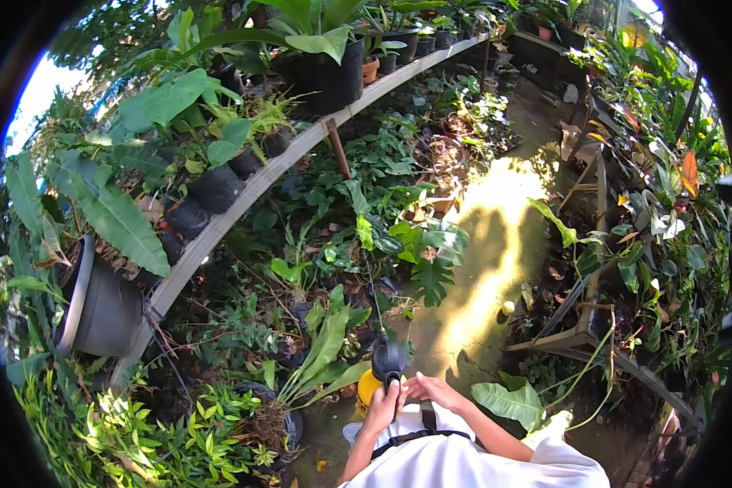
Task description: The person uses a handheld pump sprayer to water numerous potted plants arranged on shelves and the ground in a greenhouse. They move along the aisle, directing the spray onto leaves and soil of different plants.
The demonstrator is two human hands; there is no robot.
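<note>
My left hand (383, 407) is wrapped around the black handle of a sprayer, low in the middle of the view. The sprayer's round black head (389, 358) points away from me, and a thin line, wand or jet, runs forward from it among the leaves. Behind the head shows a yellow tank (368, 389), partly covered by the hand. Close on the right is my right hand (437, 391), fingers spread and pointing at the left one; whether they touch is hard to tell. Long-leaved potted foliage (320, 348) grows just left of the sprayer.
A raised bench with a pale edge (232, 222) curves along the left, carrying black pots (326, 76). On the right stands a wooden frame (585, 332) crowded with plants. Between them runs a sunlit, mossy path (479, 293). One broad leaf (512, 404) hangs beside my right forearm.
</note>
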